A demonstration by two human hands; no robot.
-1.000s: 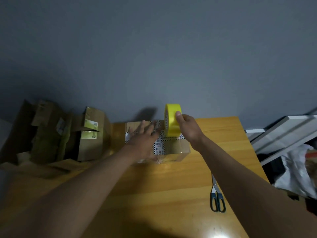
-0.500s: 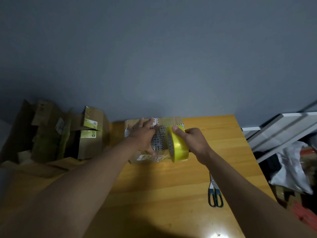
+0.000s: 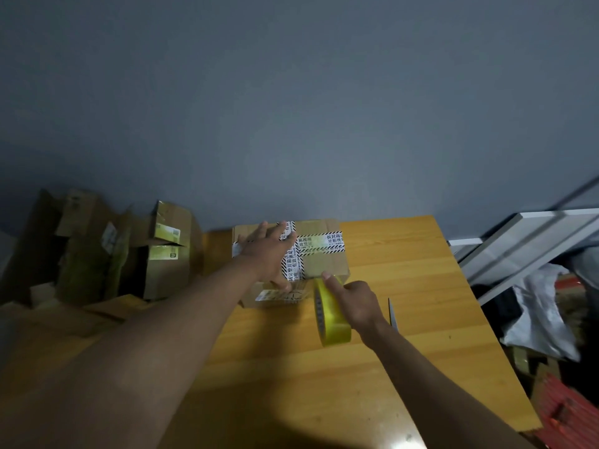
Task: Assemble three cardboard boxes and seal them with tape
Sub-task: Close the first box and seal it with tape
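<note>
Cardboard, brown and closed, forms the box (image 3: 291,264) that stands at the far edge of the wooden table (image 3: 405,286), against the grey wall (image 3: 291,92). Its long axis runs left to right, parallel to the wall. Old printed tape with black-and-white hazard striping crosses the box top in two directions; the Chinese characters on it are partly legible — "拆封前" and "开箱视" appear on the right-hand band. A white label on the near side of the box is too blurred to read.

Left hand (image 3: 270,254): fingers straight and spread, palm pressing flat on the box top, thumb reaching down to the near top edge.

Right hand (image 3: 355,301): fingers curled around the yellow tape roll (image 3: 330,314), index finger lying along its rim. The roll stands on edge just in front of the box's near right corner, its axis pointing left to right.

Left of the box lie several opened cartons (image 3: 129,251) — two carry yellow-green labels, text unreadable. A metal blade tip (image 3: 393,314) shows just right of the right wrist.
</note>
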